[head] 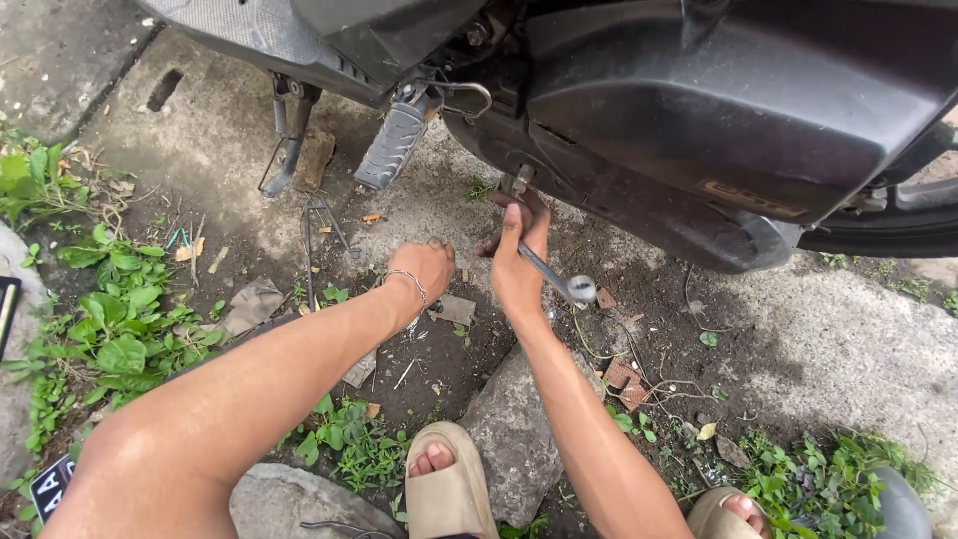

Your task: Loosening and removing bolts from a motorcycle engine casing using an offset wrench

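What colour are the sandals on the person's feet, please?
The sandals are beige, clearest in the head view.

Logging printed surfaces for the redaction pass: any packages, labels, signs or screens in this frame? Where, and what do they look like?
Badge: on the scooter's dark lower engine cover, right of the right hand; small oblong, raised gold-brown lettering.
Plate or card corner: bottom left edge, beside the left forearm; black with white characters, partly cut off.
No packages or screens visible.

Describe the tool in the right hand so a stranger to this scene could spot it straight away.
Start at the black scooter across the top, then drop to its underside, where the right hand reaches up. The socket wrench runs through that hand. It is the only shiny metal bar here, ending in a round silver head, unlike the ribbed grey footpeg farther left.
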